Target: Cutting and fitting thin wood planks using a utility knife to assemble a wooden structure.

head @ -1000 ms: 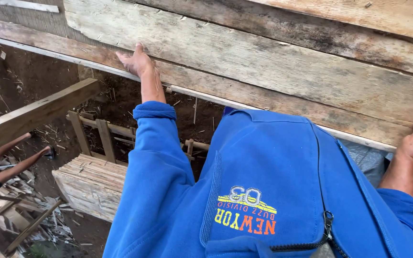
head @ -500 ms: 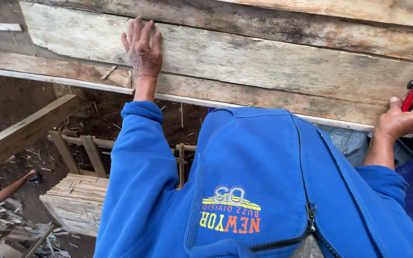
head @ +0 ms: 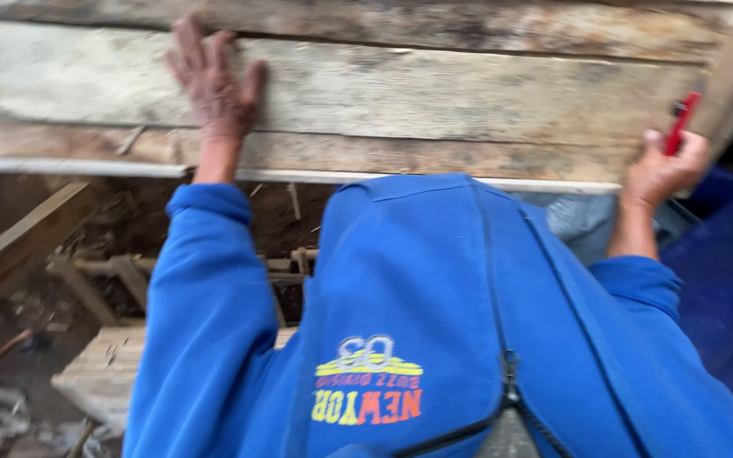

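Head view: weathered plank [head: 434, 89] lies crosswise at far side, resting on lower board. Your left hand [head: 214, 85] pressed flat on it, fingers spread, gripping nothing, likely steadying it. Your right hand [head: 659, 170] at plank's right end, clenched round red tool [head: 682, 121], apparently for marking. Against half second earlier, left hand sits on same plank, tool upright now.

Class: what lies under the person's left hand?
The left hand lies flat on a weathered wooden plank. The wood directly beneath the palm is covered, so its surface there cannot be seen.
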